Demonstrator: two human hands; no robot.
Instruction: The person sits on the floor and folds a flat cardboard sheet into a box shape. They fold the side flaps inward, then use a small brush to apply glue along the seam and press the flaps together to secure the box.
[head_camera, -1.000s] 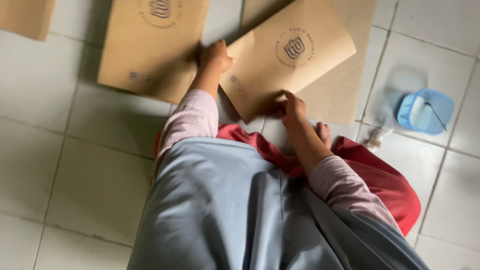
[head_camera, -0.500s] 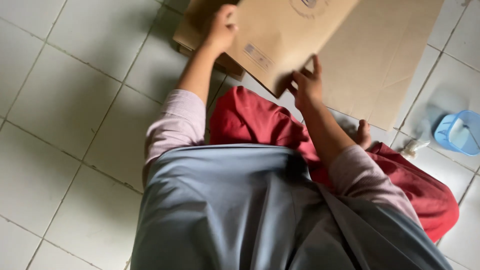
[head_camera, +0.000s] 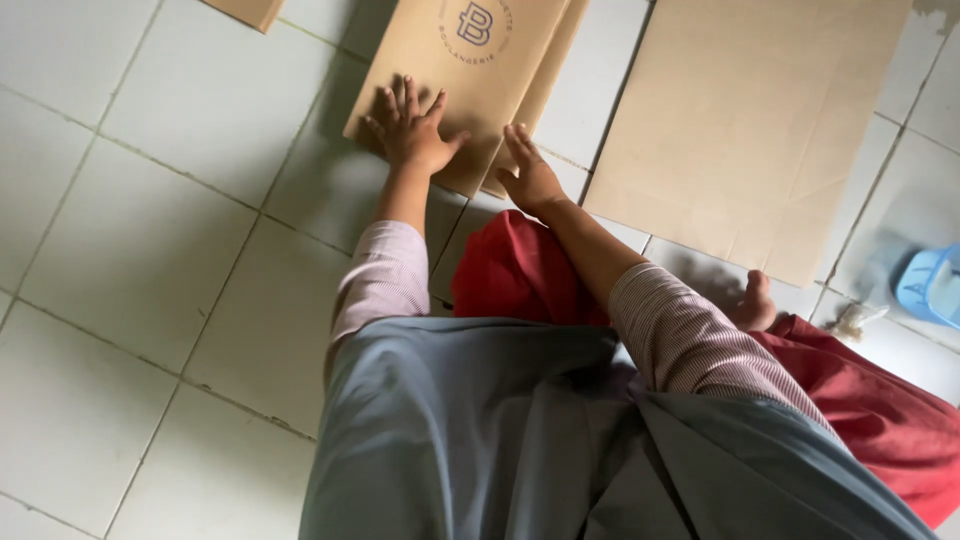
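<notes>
White floor tiles (head_camera: 150, 230) carried the flat brown cardboard box (head_camera: 455, 75). Her left hand (head_camera: 408, 130) pressed its near corner, fingers spread wide on top; her right hand (head_camera: 530, 178) lay open against its near right edge, gripping nothing.

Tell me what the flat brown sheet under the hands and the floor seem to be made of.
The flat brown sheet looks like matte kraft cardboard: dull tan face, crisp straight edges, a printed round emblem. The left hand presses flat on it. The floor looks like pale glazed ceramic tile, faintly sheened, with dark grout lines.
</notes>
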